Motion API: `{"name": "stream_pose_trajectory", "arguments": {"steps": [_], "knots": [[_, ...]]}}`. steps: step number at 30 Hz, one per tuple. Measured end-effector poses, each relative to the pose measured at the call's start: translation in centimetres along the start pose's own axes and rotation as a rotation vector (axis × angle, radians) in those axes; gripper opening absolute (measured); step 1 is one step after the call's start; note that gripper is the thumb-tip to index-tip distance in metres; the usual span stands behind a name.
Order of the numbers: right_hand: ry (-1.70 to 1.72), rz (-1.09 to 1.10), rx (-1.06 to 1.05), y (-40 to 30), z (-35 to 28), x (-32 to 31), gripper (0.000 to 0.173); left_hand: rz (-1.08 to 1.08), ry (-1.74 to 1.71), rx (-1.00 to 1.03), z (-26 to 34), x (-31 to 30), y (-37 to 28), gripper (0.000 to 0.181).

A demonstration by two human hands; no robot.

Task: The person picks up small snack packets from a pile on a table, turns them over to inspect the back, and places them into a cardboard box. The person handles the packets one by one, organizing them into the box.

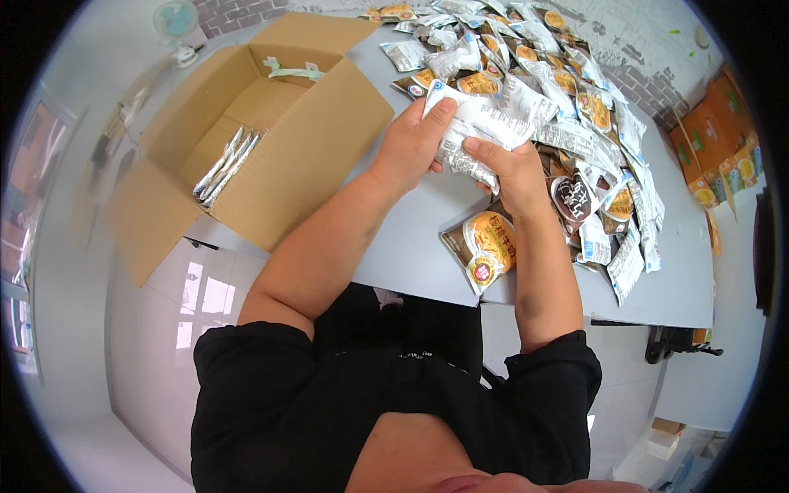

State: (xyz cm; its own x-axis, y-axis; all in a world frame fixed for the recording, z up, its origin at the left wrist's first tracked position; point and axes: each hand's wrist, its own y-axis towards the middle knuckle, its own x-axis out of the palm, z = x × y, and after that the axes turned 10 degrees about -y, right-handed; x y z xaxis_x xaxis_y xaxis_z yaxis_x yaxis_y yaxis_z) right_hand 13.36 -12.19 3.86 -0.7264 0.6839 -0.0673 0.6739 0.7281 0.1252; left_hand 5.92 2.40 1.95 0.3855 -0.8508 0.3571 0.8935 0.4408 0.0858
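My left hand [407, 145] and my right hand [516, 175] both grip white printed pouches [484, 126] above the grey table, with my thumbs on top. At least two pouches seem to overlap in this grip; their exact number is hard to tell. A brown and orange pouch [484, 246] lies near the table's front edge, partly behind my right forearm. Just past my hands spreads a large heap of loose pouches [555, 92], some white side up, others brown. Left of my hands, an open cardboard box [308, 154] holds several pouches [228, 166] on edge against its near end.
The box's flaps stick out over the grey table [400, 246] and past its left edge. A small fan [175, 28] stands at the far left. Orange cartons [718, 135] sit beyond the table's right end. A small box [664, 440] is low at the right.
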Motion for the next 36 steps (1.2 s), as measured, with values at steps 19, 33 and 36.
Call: {"name": "stream_pose_trajectory", "arguments": {"steps": [19,33,36], "knots": [[0.116,0.155,0.044,1.0,1.6,-0.1,0.039,-0.01,0.083,0.048,0.2,0.5,-0.2,0.039],[0.247,0.194,-0.071,1.5,2.7,0.2,0.043,-0.063,-0.249,-0.048,-0.9,-0.4,0.9,0.05],[0.266,0.164,-0.079,1.1,2.0,0.1,0.044,-0.091,-0.287,-0.076,-0.8,-0.4,0.9,0.051]]}}
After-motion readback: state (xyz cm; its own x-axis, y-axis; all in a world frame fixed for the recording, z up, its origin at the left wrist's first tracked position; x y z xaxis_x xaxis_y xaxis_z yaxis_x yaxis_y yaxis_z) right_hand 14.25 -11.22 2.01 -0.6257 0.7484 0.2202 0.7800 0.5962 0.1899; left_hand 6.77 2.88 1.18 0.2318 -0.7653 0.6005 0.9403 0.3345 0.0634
